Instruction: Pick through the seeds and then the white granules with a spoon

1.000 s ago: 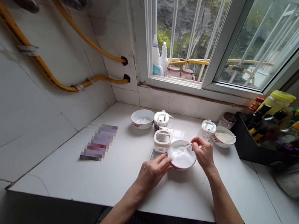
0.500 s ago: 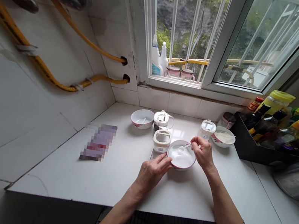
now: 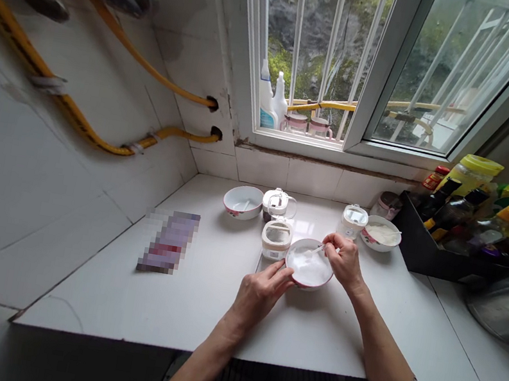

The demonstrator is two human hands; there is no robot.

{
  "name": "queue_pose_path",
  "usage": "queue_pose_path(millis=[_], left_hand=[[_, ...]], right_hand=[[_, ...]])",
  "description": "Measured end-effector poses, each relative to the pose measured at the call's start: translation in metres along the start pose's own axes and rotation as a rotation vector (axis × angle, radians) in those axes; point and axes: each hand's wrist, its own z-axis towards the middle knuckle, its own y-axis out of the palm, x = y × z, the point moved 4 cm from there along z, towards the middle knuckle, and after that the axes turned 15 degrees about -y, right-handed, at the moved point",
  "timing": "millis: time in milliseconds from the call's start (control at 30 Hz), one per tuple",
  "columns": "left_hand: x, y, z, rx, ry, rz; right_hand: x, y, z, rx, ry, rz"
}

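A bowl (image 3: 300,281) with a red rim stands on the white counter, holding a white grainy substance (image 3: 312,270). My left hand (image 3: 263,289) grips its near left rim, fingers closed on the edge. In my right hand (image 3: 344,261) a small white spoon (image 3: 316,251) is pinched by its handle, its tip down in the white substance. Just left of the bowl stands a seasoning jar (image 3: 276,241) with a clear-topped lid. Behind that is a second jar (image 3: 275,204) with dark contents, touching or close to another bowl (image 3: 242,203) with a spoon inside.
At the back right are a jar (image 3: 354,220) and a bowl of pale contents (image 3: 380,235). A black box of bottles (image 3: 439,251) stands farther right, near a pot lid (image 3: 493,308). A blurred flat object (image 3: 168,242) lies left. The counter's front edge (image 3: 122,340) is nearest me.
The spoon's tip has shifted slightly within the white substance. Both hands keep nearly the same place on the bowl and spoon.
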Motion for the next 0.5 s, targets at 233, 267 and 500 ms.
queue_pose_path(millis=[233,267,500], left_hand=[[0.0,0.0,0.0,0.032,0.013,0.0],[0.0,0.0,0.0,0.021,0.009,0.006],[0.0,0.0,0.0,0.006,0.005,0.005]], right_hand=[[0.013,0.004,-0.003,0.066,0.233,0.273],[0.016,0.004,-0.003,0.082,0.269,0.319],[0.028,0.006,-0.004,0.079,0.379,0.527]])
